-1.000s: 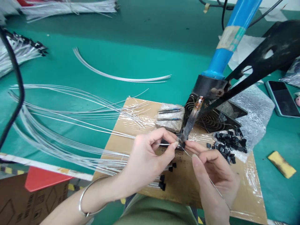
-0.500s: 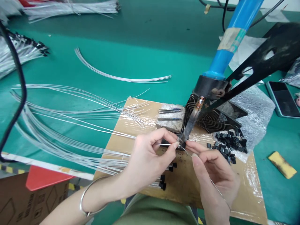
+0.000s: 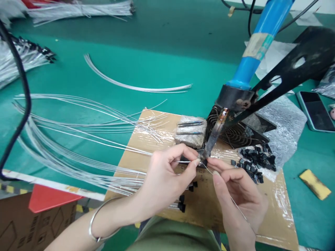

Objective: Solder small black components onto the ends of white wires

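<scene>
Just below the tip of a blue-handled soldering iron [image 3: 212, 139], my left hand [image 3: 174, 179] pinches the end of a thin white wire [image 3: 125, 146] between thumb and forefinger. My right hand [image 3: 239, 195] is closed on a strand of solder wire [image 3: 239, 211], which runs across the palm and reaches up to the iron's tip. Both hands' fingertips nearly meet there; the exact contact point is small and partly hidden. Beneath my left hand lie wires with black connectors [image 3: 181, 205], and more loose black connectors [image 3: 258, 158] lie heaped to the right.
A black metal arm [image 3: 295, 73] holds the iron over a cardboard sheet [image 3: 274, 205]. Behind are a wrapped block [image 3: 190, 139] with metal rods and a black fan [image 3: 239, 132]. Loose white wires [image 3: 65, 157] spread left. A yellow sponge [image 3: 315, 184] and phone [image 3: 318, 109] lie right.
My right thumb and the solder wire have shifted slightly left toward the iron's tip. My left hand stays in almost the same place, still pinching the wire.
</scene>
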{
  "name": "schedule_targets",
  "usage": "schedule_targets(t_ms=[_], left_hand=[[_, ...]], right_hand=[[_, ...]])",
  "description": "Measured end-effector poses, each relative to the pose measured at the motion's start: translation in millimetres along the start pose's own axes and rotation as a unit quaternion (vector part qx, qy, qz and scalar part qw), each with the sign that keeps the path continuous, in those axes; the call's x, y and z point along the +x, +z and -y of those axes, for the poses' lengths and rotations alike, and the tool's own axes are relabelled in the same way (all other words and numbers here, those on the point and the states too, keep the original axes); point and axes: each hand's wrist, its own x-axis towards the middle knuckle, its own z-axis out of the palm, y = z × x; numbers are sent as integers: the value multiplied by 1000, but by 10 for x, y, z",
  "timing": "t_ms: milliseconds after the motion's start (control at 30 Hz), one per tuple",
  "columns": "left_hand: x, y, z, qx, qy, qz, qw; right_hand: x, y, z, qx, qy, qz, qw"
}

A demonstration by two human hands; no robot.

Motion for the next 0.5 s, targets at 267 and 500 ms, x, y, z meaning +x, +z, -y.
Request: schedule_targets(t_ms=[267, 500], left_hand=[[-3, 2, -2, -6, 4, 1, 1000], [-24, 3, 18, 6, 12, 5, 1000]], right_hand=[[11, -12, -16, -8, -9, 0, 1000], [0, 27, -10, 1, -3, -6, 1000]])
